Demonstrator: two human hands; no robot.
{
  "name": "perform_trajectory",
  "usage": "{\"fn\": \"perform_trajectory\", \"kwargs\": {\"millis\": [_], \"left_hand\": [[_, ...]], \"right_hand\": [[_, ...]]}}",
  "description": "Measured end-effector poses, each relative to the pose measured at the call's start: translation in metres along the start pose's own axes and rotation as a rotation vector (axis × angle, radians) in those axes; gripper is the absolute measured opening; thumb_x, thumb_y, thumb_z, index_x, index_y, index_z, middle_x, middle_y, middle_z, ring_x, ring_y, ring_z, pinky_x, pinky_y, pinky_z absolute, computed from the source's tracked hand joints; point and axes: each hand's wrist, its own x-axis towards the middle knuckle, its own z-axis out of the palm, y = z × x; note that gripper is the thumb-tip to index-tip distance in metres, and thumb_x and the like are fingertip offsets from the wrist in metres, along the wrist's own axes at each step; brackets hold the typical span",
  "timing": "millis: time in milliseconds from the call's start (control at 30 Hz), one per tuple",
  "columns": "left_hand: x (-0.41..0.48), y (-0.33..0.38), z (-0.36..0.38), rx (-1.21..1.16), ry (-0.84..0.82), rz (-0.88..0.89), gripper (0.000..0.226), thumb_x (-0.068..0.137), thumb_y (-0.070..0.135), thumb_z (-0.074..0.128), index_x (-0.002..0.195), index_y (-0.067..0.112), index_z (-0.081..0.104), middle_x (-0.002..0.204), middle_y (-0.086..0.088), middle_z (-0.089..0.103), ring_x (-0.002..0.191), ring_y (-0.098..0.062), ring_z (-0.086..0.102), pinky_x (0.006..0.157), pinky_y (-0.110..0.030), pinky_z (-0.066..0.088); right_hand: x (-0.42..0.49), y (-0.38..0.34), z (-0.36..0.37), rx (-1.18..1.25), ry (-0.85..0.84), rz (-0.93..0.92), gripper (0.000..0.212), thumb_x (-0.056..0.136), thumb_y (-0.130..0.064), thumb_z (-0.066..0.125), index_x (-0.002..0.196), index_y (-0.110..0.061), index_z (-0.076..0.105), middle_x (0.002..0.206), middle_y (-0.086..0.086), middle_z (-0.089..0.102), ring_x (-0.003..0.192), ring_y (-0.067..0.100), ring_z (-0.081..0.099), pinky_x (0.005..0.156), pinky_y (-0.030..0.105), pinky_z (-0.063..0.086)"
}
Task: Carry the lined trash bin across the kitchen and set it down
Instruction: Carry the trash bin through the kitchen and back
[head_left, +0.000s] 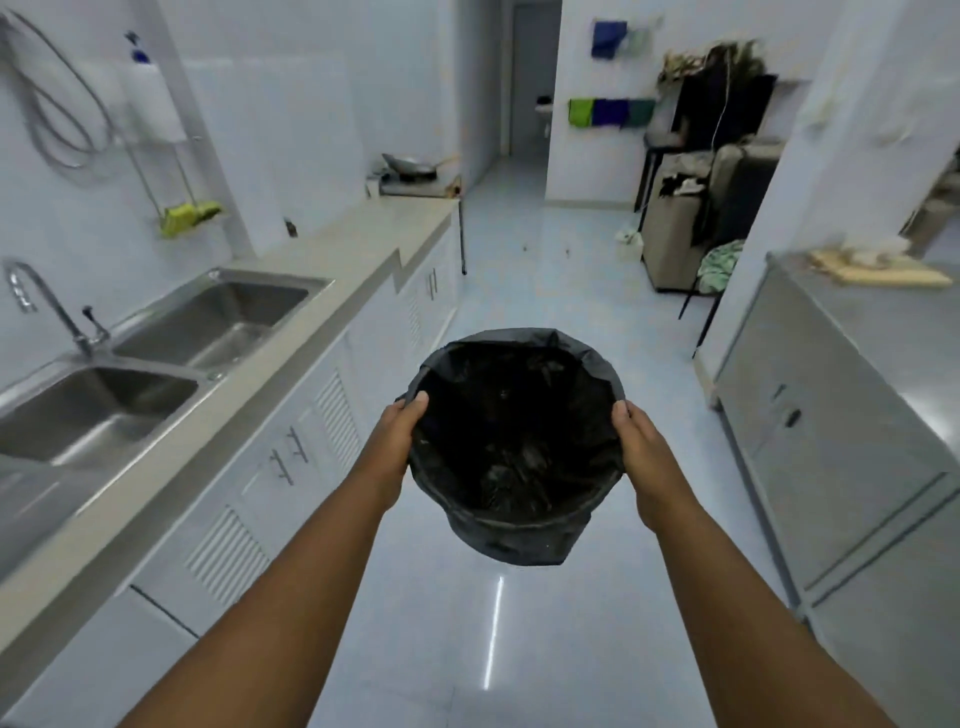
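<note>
Head view: lined trash bin (514, 447) lifted clear of the floor (519, 649), held out in front at arm's length, mid-aisle between the sink counter (291, 312) on the left and the steel cabinet (831, 415) on the right; carrying judged under way, set-down not yet done, open floor ahead. Left hand (397, 441) clamped on the left rim, thumb hooked over the black liner; right hand (641, 452) clamped on the right rim likewise; each grip pinching rim and liner together; bin hanging between the two hands, roughly upright, mouth facing the camera.
</note>
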Motion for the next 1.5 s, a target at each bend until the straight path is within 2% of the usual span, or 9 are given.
{"fn": "perform_trajectory", "kwargs": {"millis": [133,300,467,633,800,1000,1133,1267,1500], "left_hand": [[-0.033,0.092,0.033,-0.064,0.001,0.221,0.051,0.100,0.052,0.045,0.133,0.020,0.068,0.128,0.000,0.074,0.117,-0.018,0.069,0.092,-0.030,0.054],[-0.042,0.125,0.060,-0.158,0.063,0.331,0.056,0.100,0.051,0.048,0.146,0.021,0.055,0.140,-0.002,0.065,0.126,-0.023,0.062,0.098,-0.035,0.053],[-0.008,0.157,0.068,-0.218,0.084,0.375,0.053,0.102,0.047,0.045,0.145,0.020,0.057,0.142,-0.005,0.064,0.129,-0.026,0.060,0.106,-0.041,0.050],[0.055,0.171,0.079,-0.231,0.038,0.363,0.054,0.100,0.048,0.047,0.146,0.021,0.056,0.143,-0.004,0.063,0.129,-0.025,0.059,0.098,-0.034,0.051],[0.137,0.211,0.081,-0.238,-0.037,0.333,0.072,0.084,0.058,0.053,0.147,0.023,0.056,0.146,-0.003,0.062,0.133,-0.026,0.058,0.115,-0.047,0.045],[0.236,0.253,0.090,-0.231,-0.116,0.309,0.071,0.085,0.057,0.053,0.146,0.022,0.057,0.146,-0.005,0.063,0.132,-0.026,0.059,0.114,-0.046,0.045],[0.297,0.270,0.110,-0.194,-0.127,0.260,0.082,0.073,0.065,0.058,0.144,0.024,0.059,0.145,-0.004,0.064,0.133,-0.028,0.059,0.116,-0.051,0.043],[0.374,0.290,0.145,-0.220,-0.150,0.271,0.083,0.071,0.063,0.061,0.143,0.023,0.059,0.144,-0.005,0.064,0.132,-0.030,0.060,0.115,-0.054,0.044],[0.506,0.345,0.184,-0.264,-0.043,0.299,0.076,0.077,0.058,0.059,0.142,0.019,0.060,0.143,-0.006,0.066,0.132,-0.029,0.060,0.111,-0.047,0.048]], "right_hand": [[0.010,-0.072,-0.036,0.089,-0.024,-0.137,0.073,0.099,-0.075,0.039,0.154,-0.031,0.058,0.153,-0.003,0.064,0.141,0.022,0.060,0.124,0.052,0.043],[0.012,-0.115,-0.061,0.166,-0.068,-0.210,0.067,0.110,-0.062,0.029,0.162,-0.025,0.049,0.158,-0.001,0.059,0.143,0.021,0.057,0.117,0.040,0.045],[0.059,-0.137,-0.055,0.202,-0.052,-0.247,0.072,0.106,-0.069,0.031,0.162,-0.027,0.048,0.159,0.001,0.059,0.145,0.023,0.056,0.124,0.047,0.043],[0.123,-0.137,-0.054,0.224,-0.012,-0.215,0.087,0.092,-0.081,0.038,0.163,-0.032,0.047,0.164,-0.001,0.055,0.150,0.024,0.053,0.126,0.051,0.040],[0.195,-0.165,-0.055,0.241,0.016,-0.225,0.080,0.097,-0.077,0.037,0.161,-0.030,0.051,0.159,-0.001,0.060,0.144,0.022,0.058,0.123,0.050,0.044],[0.276,-0.179,-0.050,0.269,0.092,-0.202,0.079,0.096,-0.076,0.042,0.159,-0.030,0.053,0.157,-0.002,0.063,0.142,0.023,0.061,0.121,0.051,0.047],[0.332,-0.187,-0.064,0.276,0.116,-0.176,0.074,0.101,-0.072,0.038,0.160,-0.029,0.053,0.156,-0.003,0.063,0.141,0.020,0.061,0.110,0.040,0.052],[0.420,-0.199,-0.085,0.285,0.149,-0.181,0.079,0.095,-0.079,0.039,0.157,-0.033,0.055,0.158,-0.004,0.062,0.144,0.021,0.060,0.120,0.048,0.047],[0.583,-0.253,-0.105,0.211,0.062,-0.192,0.085,0.088,-0.084,0.042,0.156,-0.036,0.055,0.154,-0.004,0.064,0.138,0.020,0.064,0.117,0.050,0.050]]}}
